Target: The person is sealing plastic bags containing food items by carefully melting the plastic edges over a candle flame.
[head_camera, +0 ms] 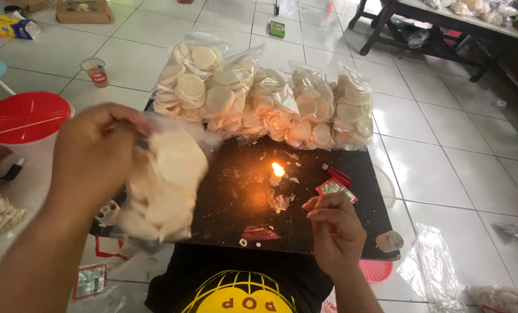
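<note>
A red-lidded plastic tub (26, 119) stood at the far left on the tiled floor (439, 150), probably kept within reach of the work. Next to it the left hand (96, 153) was raised above the edge of the black board (236, 197), its fingers closed around the gathered neck of one clear bag of round white crackers (163, 182), so the bag hung free and blurred beneath the grip; held by the mouth that way, the contents stayed in. Beyond it, along the board's far edge, roughly four filled cracker bags (259, 98) lay leaning side by side, seemingly stacked clear of the flame. At the middle of the board a single small flame (277, 169) burned, with pale wax spatter around it, placed where a bag mouth could be brought to it. To its right lay one red-and-silver foil packet (335, 186). The right hand (334, 229) hovered low over the board's near right part, fingers curled loosely inward, holding nothing that could be made out
</note>
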